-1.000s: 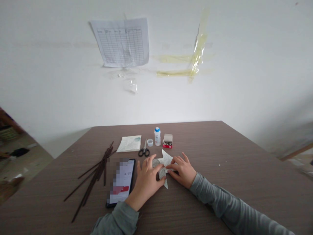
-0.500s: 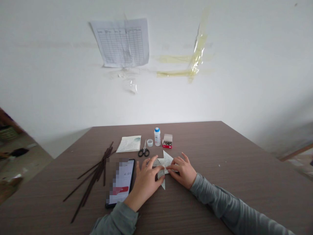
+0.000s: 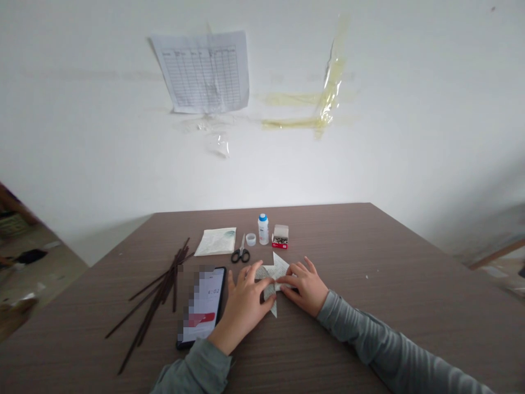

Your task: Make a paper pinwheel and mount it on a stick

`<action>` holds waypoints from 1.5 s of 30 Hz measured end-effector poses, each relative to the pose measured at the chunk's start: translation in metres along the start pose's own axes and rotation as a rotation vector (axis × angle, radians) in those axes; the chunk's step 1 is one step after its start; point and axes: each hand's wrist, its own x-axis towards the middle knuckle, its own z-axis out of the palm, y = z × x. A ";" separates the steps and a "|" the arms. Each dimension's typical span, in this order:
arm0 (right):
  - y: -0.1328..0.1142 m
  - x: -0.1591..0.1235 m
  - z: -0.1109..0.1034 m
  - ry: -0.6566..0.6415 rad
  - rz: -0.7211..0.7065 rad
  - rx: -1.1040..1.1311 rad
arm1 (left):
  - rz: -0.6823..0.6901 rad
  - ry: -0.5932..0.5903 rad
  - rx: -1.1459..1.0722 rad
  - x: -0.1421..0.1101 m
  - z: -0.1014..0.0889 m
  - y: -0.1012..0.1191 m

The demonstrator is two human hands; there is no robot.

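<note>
Right now, both hands are busy with one paper pinwheel (image 3: pixel 280 264) on the desk (image 3: pixel 348 339), just in front of the person. The left hand (image 3: pixel 248 298) grasps it with thumb and forefinger near the middle, other fingers spread; the right hand (image 3: pixel 304 288) pinches it near the centre from the other side. Four paper points fan out, some partly covered.

Beyond the fingers stand three containers: a small clear cup (image 3: pixel 251 239), its contents too hard to make out; one white bottle (image 3: pixel 263 230), upright and closed with a blue cap; and one red box (image 3: pixel 280 241), flap raised, filled with small shiny pieces too many and too tiny to count. One pair of scissors (image 3: pixel 240 255) lies near the cup, beside one stack of paper (image 3: pixel 215 242).

Left of the left hand is one phone (image 3: pixel 205 303), then a pile of dark sticks (image 3: pixel 166 284), overlapping too much for a sure count. On the wall hangs one printed sheet (image 3: pixel 205 71).
</note>
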 end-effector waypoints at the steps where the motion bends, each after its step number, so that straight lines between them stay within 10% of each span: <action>1: 0.001 0.000 -0.001 -0.006 0.007 0.012 | -0.012 0.005 -0.008 0.001 0.001 0.000; 45: 0.054 0.003 -0.003 0.013 -0.153 0.052 | -0.034 0.002 0.003 0.004 -0.002 -0.018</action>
